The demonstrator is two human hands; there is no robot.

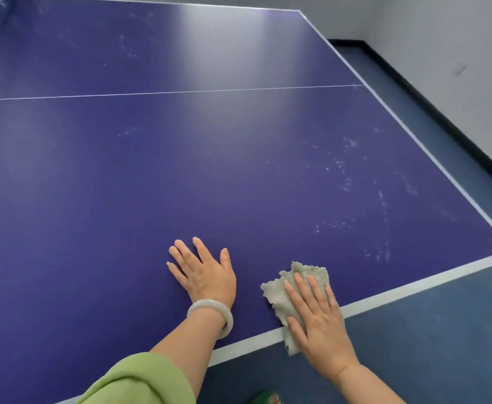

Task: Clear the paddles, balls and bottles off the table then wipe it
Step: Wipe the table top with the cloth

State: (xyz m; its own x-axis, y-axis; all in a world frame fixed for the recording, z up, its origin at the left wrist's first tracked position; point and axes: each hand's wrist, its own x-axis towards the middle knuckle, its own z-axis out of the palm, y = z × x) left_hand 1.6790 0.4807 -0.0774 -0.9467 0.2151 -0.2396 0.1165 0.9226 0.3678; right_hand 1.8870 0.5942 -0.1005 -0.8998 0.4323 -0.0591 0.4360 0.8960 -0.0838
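The table (180,158) fills the view, blue with white edge lines, and no paddles, balls or bottles show on the part in sight, so I judge the clearing done and the wiping under way; the far end beyond the net is out of view, so I cannot vouch for it. The main risk is missed ground: pale specks and smears (352,176) lie scattered toward the right edge and more faintly near the top, well apart from the cloth, and a short stroke kept near the front edge would leave them. The left hand (202,272) lies flat on the bare top with fingers spread, holding nothing, a pale bangle (211,316) at the wrist; leaning on it could print fresh marks on wiped surface, and the bangle could knock the top if the wrist drops. The right hand (316,322) presses flat, fingers slightly spread, on the cloth (289,290), pinning it rather than gripping it. The cloth is crumpled and sits at the near edge, its lower end hanging over the white line; a push toward the body could slide it off the table; bunched as it is, it may wipe a narrow strip and merely shift grit along.
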